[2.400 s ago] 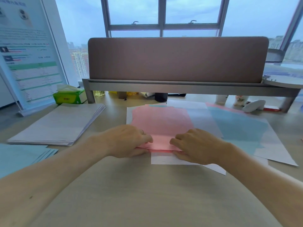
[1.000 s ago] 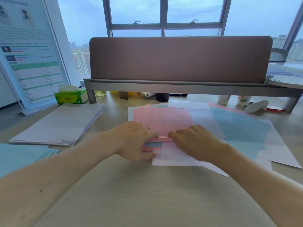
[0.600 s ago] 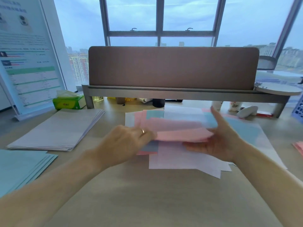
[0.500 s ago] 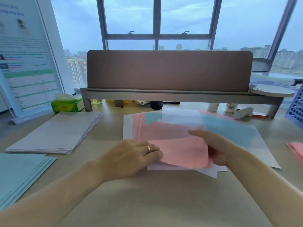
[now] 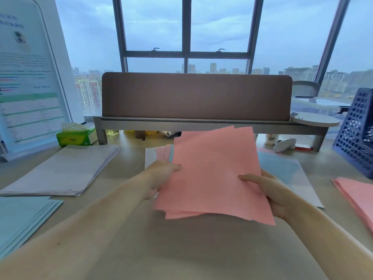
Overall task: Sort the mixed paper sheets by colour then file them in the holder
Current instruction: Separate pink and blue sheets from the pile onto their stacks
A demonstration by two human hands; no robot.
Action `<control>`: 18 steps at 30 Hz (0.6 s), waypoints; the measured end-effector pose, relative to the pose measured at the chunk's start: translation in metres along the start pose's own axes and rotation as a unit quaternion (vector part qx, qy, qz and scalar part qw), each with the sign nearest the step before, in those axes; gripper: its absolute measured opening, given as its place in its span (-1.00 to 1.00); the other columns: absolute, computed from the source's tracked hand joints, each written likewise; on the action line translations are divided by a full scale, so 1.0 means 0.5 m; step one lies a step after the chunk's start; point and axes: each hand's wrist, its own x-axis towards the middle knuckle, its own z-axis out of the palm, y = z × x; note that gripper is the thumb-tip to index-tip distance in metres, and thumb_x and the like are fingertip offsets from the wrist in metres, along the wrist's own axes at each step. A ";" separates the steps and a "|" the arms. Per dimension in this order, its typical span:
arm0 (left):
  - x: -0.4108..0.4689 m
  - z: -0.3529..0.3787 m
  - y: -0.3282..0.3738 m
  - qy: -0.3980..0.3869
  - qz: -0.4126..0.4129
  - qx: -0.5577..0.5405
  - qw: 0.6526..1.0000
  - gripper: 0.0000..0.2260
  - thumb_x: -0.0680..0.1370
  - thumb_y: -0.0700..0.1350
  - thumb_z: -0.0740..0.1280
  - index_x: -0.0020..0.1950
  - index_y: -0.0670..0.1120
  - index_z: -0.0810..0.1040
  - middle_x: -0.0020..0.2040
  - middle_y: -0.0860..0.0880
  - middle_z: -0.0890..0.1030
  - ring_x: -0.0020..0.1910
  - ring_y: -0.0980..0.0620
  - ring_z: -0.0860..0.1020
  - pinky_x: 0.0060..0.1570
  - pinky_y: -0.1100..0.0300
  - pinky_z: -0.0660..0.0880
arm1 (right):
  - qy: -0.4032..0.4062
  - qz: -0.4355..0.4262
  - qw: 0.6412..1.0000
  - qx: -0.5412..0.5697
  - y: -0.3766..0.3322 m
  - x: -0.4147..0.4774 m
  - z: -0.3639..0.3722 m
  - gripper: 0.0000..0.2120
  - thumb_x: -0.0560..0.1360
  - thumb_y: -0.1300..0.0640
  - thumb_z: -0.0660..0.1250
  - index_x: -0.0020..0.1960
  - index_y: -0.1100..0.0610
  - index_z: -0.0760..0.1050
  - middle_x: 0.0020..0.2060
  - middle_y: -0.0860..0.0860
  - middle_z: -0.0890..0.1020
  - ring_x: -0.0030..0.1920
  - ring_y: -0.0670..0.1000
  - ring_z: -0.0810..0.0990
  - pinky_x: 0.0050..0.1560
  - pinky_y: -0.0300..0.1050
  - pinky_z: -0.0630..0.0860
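Holding a loose fan of pink sheets (image 5: 214, 174) just above the desk (image 5: 181, 249) in the lower middle of the frame, the person is gripping it from both sides. The left hand (image 5: 161, 174) is pinching the left edge, thumb on top and fingers hidden behind the paper. The right hand (image 5: 268, 190) is clamping the right edge in the same way. The sheets are sitting unevenly, thin and slightly bowed, with corners splaying out at top and bottom, so they are looking in need of squaring up.

Sorting is looking well under way to me. A blue pile (image 5: 22, 223) is lying at the lower left, a pink pile (image 5: 357, 195) is showing at the right edge, and a thicker white pile (image 5: 62, 168) is resting at the middle left. Behind the held fan, a mixed heap (image 5: 282, 168) of pink, blue and white paper is waiting on the desk, so more sorting is left.

Farther back at the right edge, the dark blue mesh holder (image 5: 357, 138) is standing; I cannot tell what is inside it, and filing is seemingly not begun. A green tissue box (image 5: 76, 136) is sitting at the middle left, beside a brown desk screen (image 5: 195, 96).
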 end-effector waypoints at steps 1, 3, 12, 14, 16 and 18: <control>-0.001 0.005 0.001 0.004 -0.003 0.005 1.000 -0.79 0.63 -0.09 0.35 0.23 -0.11 0.62 0.01 -0.06 0.74 -0.05 -0.04 0.72 0.03 0.07 0.63 | -0.004 0.001 1.000 0.014 0.001 -0.002 -0.005 -0.75 0.53 0.29 0.36 0.19 0.14 0.57 0.02 0.19 0.71 -0.17 0.17 0.69 -0.24 0.07 0.68; -0.009 0.020 0.006 -0.008 0.001 0.000 1.000 -0.82 0.63 -0.12 0.36 0.20 -0.12 0.63 -0.02 -0.07 0.75 -0.09 -0.05 0.72 -0.07 0.10 0.63 | -0.011 0.008 0.999 0.033 0.008 -0.005 -0.012 -0.71 0.52 0.22 0.38 0.24 0.14 0.56 0.05 0.19 0.71 -0.09 0.20 0.70 -0.14 0.12 0.68; -0.020 0.139 0.007 -0.017 0.061 0.024 0.998 -0.77 0.62 -0.28 0.28 0.25 -0.07 0.50 0.08 -0.10 0.68 -0.06 -0.07 0.69 -0.21 0.13 0.63 | 0.058 0.076 0.994 -0.050 0.007 -0.004 -0.078 -0.77 0.53 0.20 0.42 0.16 0.23 0.56 -0.14 0.18 0.73 -0.30 0.12 0.71 -0.32 -0.03 0.66; -0.019 0.169 0.008 -0.037 0.072 0.009 0.997 -0.78 0.62 -0.22 0.32 0.25 -0.03 0.51 0.11 -0.08 0.69 0.02 -0.10 0.69 -0.07 0.03 0.67 | 0.087 0.053 0.989 -0.109 -0.001 -0.011 -0.111 -0.77 0.50 0.26 0.44 0.15 0.26 0.58 -0.09 0.17 0.73 -0.15 0.15 0.73 -0.16 -0.01 0.67; -0.030 0.217 0.011 -0.055 0.072 0.031 0.995 -0.73 0.57 -0.17 0.39 0.26 -0.03 0.54 0.14 -0.07 0.68 0.09 -0.12 0.67 0.10 -0.06 0.63 | 0.098 0.052 0.981 -0.160 -0.012 -0.031 -0.142 -0.79 0.51 0.29 0.43 0.14 0.25 0.58 -0.03 0.17 0.72 -0.03 0.19 0.71 -0.02 0.07 0.66; -0.027 0.277 0.015 -0.068 0.075 0.030 0.994 -0.73 0.56 -0.22 0.38 0.26 -0.08 0.54 0.13 -0.11 0.68 0.08 -0.16 0.67 0.12 -0.15 0.61 | 0.114 0.044 0.971 -0.206 -0.034 -0.056 -0.189 -0.83 0.54 0.32 0.38 0.12 0.22 0.54 -0.01 0.16 0.71 -0.01 0.19 0.71 0.05 0.12 0.65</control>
